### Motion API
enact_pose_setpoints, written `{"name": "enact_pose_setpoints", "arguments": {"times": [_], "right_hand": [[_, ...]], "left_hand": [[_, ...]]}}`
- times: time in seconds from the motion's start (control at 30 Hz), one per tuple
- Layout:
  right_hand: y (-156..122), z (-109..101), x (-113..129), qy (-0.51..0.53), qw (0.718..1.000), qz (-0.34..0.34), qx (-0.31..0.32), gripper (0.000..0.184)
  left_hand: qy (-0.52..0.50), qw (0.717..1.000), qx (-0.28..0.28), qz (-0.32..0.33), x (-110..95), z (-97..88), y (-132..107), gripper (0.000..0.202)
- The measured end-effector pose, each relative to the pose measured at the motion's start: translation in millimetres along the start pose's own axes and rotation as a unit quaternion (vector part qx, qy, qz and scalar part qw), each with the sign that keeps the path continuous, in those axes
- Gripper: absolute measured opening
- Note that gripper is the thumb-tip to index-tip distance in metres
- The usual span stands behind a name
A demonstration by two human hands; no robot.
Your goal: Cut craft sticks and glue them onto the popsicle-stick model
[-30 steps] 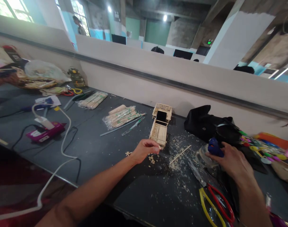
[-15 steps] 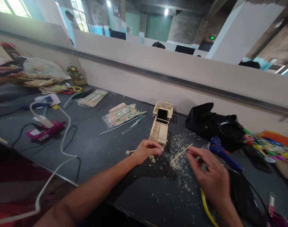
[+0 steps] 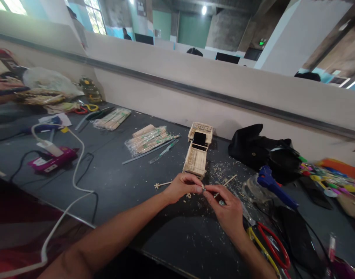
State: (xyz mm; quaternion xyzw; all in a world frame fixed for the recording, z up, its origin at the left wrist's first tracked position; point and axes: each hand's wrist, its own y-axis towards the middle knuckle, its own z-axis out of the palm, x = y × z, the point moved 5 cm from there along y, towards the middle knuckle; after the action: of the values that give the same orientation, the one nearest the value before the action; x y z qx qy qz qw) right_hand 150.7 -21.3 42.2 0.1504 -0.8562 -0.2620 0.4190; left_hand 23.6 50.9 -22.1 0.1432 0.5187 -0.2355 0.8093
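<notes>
My left hand point(image 3: 185, 187) is closed in a pinch just in front of a small wooden-stick model point(image 3: 196, 157). Fingertip to fingertip with it, my right hand point(image 3: 225, 203) is closed too. Between them shows a tiny pale piece point(image 3: 203, 187), too small to name. A thin wooden stick point(image 3: 230, 180) lies on the table behind my right fingers, partly hidden. To the left of my left hand rests a stick with a flower-shaped end point(image 3: 157, 186). Small wood bits point(image 3: 189, 195) lie below my fingers.
A blue glue gun point(image 3: 274, 188) and red-handled pliers point(image 3: 274, 244) lie to the right, near a black bag point(image 3: 250, 149). Bagged sticks point(image 3: 149, 139) are left of the model. A white cable point(image 3: 75, 170) runs from a purple power strip point(image 3: 53, 159). Another person's hand point(image 3: 2, 91) is far left.
My right hand has moved left, from beside the loose stick to my left fingertips. The red-handled pliers now show where it was. My left hand has barely moved.
</notes>
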Motion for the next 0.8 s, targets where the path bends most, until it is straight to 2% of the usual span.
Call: {"name": "enact_pose_setpoints", "arguments": {"times": [0.27, 0.8], "right_hand": [[-3.8, 1.7, 3.1, -0.023, 0.999, -0.031, -0.021, 0.01], [-5.9, 2.9, 7.5, -0.059, 0.996, -0.07, -0.019, 0.012]], "left_hand": [[0.001, 1.0, 0.012, -0.004, -0.3, 1.3, 0.4, 0.039], [-0.029, 0.998, 0.028, -0.039, 0.3, 3.8, 0.1, 0.04]]}}
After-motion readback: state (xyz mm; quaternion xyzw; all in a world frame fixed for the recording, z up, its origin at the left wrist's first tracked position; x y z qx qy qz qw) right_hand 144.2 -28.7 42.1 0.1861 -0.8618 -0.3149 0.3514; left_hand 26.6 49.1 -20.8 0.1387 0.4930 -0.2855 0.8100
